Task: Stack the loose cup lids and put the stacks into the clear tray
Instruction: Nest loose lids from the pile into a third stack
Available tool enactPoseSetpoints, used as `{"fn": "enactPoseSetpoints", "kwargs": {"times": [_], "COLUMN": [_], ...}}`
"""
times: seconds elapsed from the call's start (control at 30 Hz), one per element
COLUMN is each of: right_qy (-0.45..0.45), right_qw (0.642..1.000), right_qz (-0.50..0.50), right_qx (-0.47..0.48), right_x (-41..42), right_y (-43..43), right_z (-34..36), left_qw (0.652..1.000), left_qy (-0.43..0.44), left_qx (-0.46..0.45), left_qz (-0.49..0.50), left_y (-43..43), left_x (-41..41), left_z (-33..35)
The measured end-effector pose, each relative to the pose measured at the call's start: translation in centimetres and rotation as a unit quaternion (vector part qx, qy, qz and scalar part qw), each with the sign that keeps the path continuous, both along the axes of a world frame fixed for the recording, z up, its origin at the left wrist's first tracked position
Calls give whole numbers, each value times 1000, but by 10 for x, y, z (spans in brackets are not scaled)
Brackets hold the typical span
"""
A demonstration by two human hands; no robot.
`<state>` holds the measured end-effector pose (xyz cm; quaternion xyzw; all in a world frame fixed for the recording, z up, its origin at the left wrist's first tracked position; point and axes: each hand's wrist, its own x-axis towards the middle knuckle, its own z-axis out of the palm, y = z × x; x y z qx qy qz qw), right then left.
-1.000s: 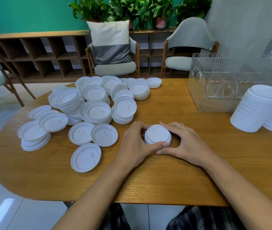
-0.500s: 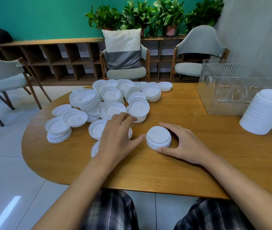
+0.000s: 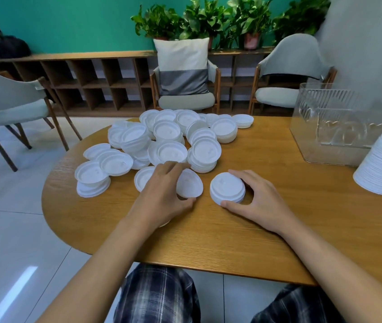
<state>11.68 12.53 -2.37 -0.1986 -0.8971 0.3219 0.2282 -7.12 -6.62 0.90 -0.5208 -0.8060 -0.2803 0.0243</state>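
The left hand [image 3: 162, 197] pinches one lid [image 3: 190, 184] between thumb and fingers [image 3: 172, 166], tilted off the tabletop [image 3: 232, 241], likely to add it; the right hand [image 3: 264, 203] curls round the small stack [image 3: 227, 191] beside it, steadying it; the clear tray [image 3: 325, 136] stands well apart, far right.

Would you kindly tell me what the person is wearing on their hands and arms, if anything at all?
The left hand and right hand are ungloved, with no ring, watch or bracelet visible. The left forearm and right forearm are bare to the frame's edge; no sleeve shows.
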Motion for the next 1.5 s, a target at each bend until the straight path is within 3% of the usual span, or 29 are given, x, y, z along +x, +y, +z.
{"fn": "enactPoseSetpoints", "kwargs": {"times": [0.13,0.33,0.93,1.5], "right_qy": [6,13,12,-50], "right_qw": [1000,999,998,999], "right_qz": [-9,-5,23,-4], "right_qx": [-23,-46,-66,-14], "right_x": [0,0,2,0], "right_y": [2,3,3,0], "right_z": [0,-2,0,-1], "left_qw": [997,985,980,989], "left_qy": [-36,-130,-181,-136], "left_qx": [-22,51,47,-29], "left_qz": [-61,-105,-71,-42], "left_y": [6,24,55,69], "left_x": [-2,11,27,31], "left_z": [2,7,-6,-2]}}
